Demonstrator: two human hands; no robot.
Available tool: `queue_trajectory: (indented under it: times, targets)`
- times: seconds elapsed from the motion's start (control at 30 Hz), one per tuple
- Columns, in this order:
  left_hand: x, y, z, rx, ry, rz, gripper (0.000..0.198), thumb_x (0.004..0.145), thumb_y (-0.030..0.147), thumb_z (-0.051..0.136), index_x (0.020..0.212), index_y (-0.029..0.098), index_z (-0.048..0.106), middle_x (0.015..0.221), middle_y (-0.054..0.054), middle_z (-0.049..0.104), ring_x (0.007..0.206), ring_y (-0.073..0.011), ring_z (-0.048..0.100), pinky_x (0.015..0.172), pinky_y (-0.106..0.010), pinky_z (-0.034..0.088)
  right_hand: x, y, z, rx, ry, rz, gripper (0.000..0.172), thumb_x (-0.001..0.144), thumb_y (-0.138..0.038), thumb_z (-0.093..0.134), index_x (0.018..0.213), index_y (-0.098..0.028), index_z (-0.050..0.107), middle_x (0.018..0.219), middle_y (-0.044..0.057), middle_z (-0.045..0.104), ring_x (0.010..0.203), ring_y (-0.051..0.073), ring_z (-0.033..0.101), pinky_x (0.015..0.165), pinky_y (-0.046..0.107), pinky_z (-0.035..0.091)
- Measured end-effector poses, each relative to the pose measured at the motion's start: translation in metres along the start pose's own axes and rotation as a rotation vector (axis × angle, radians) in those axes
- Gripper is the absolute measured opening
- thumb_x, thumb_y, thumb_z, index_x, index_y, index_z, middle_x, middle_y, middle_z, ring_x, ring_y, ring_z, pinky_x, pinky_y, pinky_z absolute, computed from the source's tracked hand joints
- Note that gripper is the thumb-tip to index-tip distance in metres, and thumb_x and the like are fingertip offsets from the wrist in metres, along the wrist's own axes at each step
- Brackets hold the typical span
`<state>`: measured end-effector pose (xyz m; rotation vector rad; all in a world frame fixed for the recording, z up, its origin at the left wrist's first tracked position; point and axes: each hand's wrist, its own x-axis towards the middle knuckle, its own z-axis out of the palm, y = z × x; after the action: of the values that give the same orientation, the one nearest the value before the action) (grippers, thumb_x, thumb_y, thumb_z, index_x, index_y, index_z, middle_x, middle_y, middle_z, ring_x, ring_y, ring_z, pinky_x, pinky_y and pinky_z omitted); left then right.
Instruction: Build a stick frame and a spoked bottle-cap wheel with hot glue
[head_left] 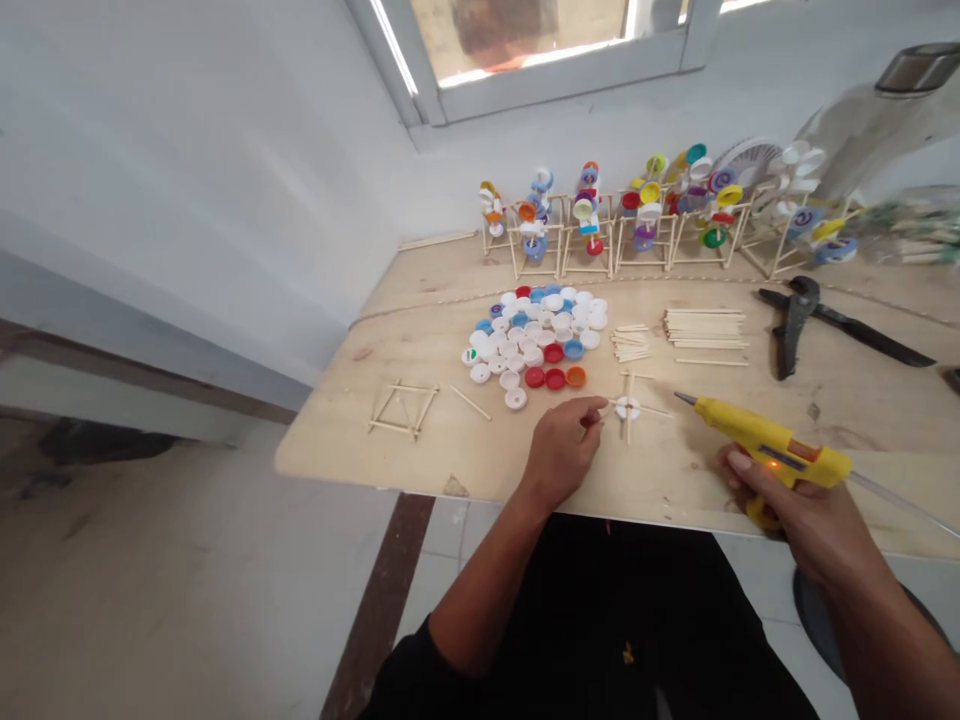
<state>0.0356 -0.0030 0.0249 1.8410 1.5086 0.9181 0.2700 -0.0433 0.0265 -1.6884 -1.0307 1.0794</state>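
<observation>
My right hand [802, 510] is wrapped around the handle of a yellow hot glue gun [757, 432], lit by a small orange light. The gun's dark nozzle points left, apart from a white bottle cap [627, 408] with thin wooden sticks set around it in a cross. My left hand [566, 445] has its thumb and forefinger closed at the left stick of that cross; the fingers partly hide the stick's end. A loose stick [639, 376] lies just behind the cap. Short sticks [631, 343] and longer sticks [705, 328] are laid out beyond.
Many bottle caps [532, 340] cover the table's middle. A square stick frame [403, 410] and a single stick [471, 402] lie left. Stick stands with coloured cap wheels [589, 225] line the wall. Black pliers [799, 320] and a clear jug [855, 135] are at right.
</observation>
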Motion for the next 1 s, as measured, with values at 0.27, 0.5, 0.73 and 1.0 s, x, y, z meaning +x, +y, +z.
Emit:
queue_trajectory:
  times: [0.27, 0.5, 0.73, 1.0]
  targets:
    - [0.017, -0.006, 0.011, 0.215, -0.042, 0.023, 0.019, 0.083, 0.008, 0.052, 0.091, 0.018, 0.067, 0.090, -0.004, 0.069, 0.088, -0.0197, 0.061, 0.084, -0.035, 0.046, -0.001, -0.011, 0.001, -0.014, -0.073, 0.058, 0.040, 0.064, -0.054, 0.072, 0.077, -0.018, 0.063, 0.062, 0.001, 0.056, 0.048, 0.010, 0.049, 0.038, 0.020, 0.038]
    - [0.027, -0.003, 0.021, 0.195, -0.071, 0.061, 0.015, 0.084, 0.011, 0.053, 0.088, 0.017, 0.066, 0.085, -0.004, 0.069, 0.083, -0.0190, 0.061, 0.081, -0.033, 0.045, -0.002, -0.016, 0.003, -0.001, -0.055, 0.149, 0.037, 0.061, -0.048, 0.077, 0.078, -0.017, 0.067, 0.061, 0.001, 0.059, 0.052, 0.011, 0.052, 0.043, 0.021, 0.039]
    - [0.020, -0.002, 0.011, 0.088, -0.045, -0.003, 0.013, 0.084, 0.013, 0.055, 0.087, 0.019, 0.067, 0.085, -0.003, 0.070, 0.077, -0.0167, 0.061, 0.076, -0.030, 0.045, -0.005, -0.019, 0.009, -0.013, 0.005, 0.153, 0.042, 0.058, -0.050, 0.077, 0.080, -0.015, 0.068, 0.064, 0.003, 0.063, 0.055, 0.013, 0.056, 0.045, 0.022, 0.043]
    - [0.010, -0.007, 0.009, -0.174, -0.058, -0.118, 0.013, 0.082, 0.021, 0.055, 0.085, 0.018, 0.068, 0.061, 0.001, 0.065, 0.057, -0.0120, 0.057, 0.056, -0.022, 0.042, 0.001, -0.013, 0.013, -0.014, -0.058, 0.207, 0.047, 0.054, -0.052, 0.079, 0.084, -0.017, 0.070, 0.074, 0.005, 0.070, 0.062, 0.015, 0.062, 0.052, 0.023, 0.050]
